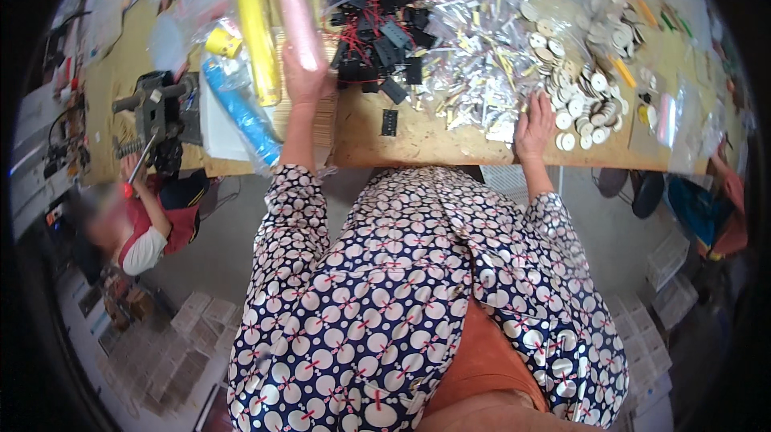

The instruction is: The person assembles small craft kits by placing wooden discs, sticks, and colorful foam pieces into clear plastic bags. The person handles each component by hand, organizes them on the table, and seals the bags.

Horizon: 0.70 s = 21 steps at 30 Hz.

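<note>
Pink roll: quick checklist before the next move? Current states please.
1. Left hand at the pink roll's near end: ok.
2. Left-hand grip firm: cannot tell.
3. Right hand clear of the small packets: not ok, at their edge.
4. Lone black part clear of both hands: ok.
5. White discs all bagged: not ok, many lie loose.

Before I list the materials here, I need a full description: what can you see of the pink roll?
The pink roll is a long, pale cylinder with a glossy, plastic-looking surface. Its far end angles slightly left, and it is between the yellow roll on its left and the black cases on its right. The left hand grips its near end; whether anything else supports it is hidden.
</note>
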Each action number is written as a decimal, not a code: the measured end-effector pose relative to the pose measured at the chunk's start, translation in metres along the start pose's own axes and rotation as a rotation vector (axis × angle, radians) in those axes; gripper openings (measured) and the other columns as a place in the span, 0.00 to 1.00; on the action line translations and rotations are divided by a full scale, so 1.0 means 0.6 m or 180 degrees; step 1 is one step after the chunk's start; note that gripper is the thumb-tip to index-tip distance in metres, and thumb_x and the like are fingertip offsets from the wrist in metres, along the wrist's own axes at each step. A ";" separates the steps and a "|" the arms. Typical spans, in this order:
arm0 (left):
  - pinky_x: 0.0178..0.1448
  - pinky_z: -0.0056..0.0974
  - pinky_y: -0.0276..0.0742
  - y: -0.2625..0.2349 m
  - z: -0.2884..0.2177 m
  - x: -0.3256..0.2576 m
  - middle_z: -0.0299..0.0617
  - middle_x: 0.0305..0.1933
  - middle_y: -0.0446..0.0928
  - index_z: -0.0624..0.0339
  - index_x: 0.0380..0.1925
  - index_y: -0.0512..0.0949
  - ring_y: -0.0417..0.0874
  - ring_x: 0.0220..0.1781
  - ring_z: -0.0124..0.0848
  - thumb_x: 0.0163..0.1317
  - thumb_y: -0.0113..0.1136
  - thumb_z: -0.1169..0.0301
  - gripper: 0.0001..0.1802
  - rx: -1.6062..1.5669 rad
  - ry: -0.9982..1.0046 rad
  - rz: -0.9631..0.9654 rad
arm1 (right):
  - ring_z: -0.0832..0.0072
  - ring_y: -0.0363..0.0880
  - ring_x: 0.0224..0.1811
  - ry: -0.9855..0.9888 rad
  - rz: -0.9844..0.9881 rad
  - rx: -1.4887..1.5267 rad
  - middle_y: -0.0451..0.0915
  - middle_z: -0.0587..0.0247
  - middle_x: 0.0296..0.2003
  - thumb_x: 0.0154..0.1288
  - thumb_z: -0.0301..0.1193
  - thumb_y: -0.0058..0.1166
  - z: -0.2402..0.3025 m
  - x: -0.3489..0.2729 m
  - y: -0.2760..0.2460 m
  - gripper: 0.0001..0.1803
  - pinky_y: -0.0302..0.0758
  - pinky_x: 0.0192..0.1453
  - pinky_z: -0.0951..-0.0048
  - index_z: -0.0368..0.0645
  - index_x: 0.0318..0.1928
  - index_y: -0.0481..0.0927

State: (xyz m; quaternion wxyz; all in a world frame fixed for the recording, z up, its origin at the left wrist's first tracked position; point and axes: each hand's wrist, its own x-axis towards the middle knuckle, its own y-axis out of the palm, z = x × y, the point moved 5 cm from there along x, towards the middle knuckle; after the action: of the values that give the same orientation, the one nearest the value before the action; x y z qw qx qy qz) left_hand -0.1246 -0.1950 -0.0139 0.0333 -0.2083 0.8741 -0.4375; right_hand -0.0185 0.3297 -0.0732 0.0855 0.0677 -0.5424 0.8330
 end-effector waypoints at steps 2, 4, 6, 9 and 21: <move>0.67 0.53 0.68 -0.034 0.008 -0.006 0.65 0.62 0.70 0.66 0.69 0.57 0.72 0.64 0.58 0.47 0.68 0.58 0.51 -0.0171 -0.0270 0.0112 | 0.55 0.59 0.74 0.0000 0.0102 -0.0126 0.66 0.56 0.69 0.68 0.35 0.50 0.008 0.006 -0.014 0.29 0.50 0.77 0.46 0.49 0.69 0.69; 0.68 0.52 0.68 -0.070 0.030 -0.011 0.62 0.61 0.71 0.62 0.69 0.60 0.72 0.62 0.58 0.48 0.66 0.60 0.48 0.0163 -0.0041 -0.0139 | 0.55 0.60 0.73 0.0003 0.0105 -0.0059 0.66 0.54 0.69 0.68 0.34 0.50 0.007 0.009 -0.020 0.28 0.51 0.77 0.46 0.48 0.68 0.70; 0.67 0.51 0.67 -0.113 0.038 -0.008 0.61 0.61 0.72 0.60 0.69 0.61 0.73 0.62 0.57 0.48 0.66 0.62 0.46 0.0558 0.0051 -0.0087 | 0.53 0.62 0.72 0.0015 0.0063 0.0163 0.66 0.48 0.68 0.67 0.33 0.51 0.009 0.011 -0.021 0.28 0.53 0.76 0.51 0.45 0.67 0.71; 0.66 0.52 0.68 -0.146 0.049 -0.019 0.55 0.63 0.70 0.58 0.69 0.62 0.71 0.64 0.54 0.51 0.67 0.66 0.43 0.1540 0.0361 0.0181 | 0.48 0.64 0.69 0.0104 0.0008 0.0504 0.66 0.42 0.67 0.66 0.30 0.51 0.017 0.012 -0.021 0.27 0.60 0.74 0.55 0.38 0.65 0.70; 0.74 0.49 0.63 0.016 0.016 -0.081 0.56 0.71 0.64 0.64 0.68 0.63 0.65 0.73 0.51 0.64 0.46 0.78 0.29 0.2394 0.2340 0.1604 | 0.49 0.70 0.66 -0.0182 0.0408 0.0921 0.69 0.45 0.66 0.64 0.20 0.51 0.190 -0.012 -0.074 0.23 0.68 0.70 0.59 0.41 0.61 0.75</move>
State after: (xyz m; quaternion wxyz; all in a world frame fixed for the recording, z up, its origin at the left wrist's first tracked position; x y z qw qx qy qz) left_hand -0.0811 -0.1778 -0.0333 -0.0976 0.1977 0.6354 -0.7400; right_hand 0.0001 0.2425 0.0108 0.0061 0.0683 -0.4222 0.9039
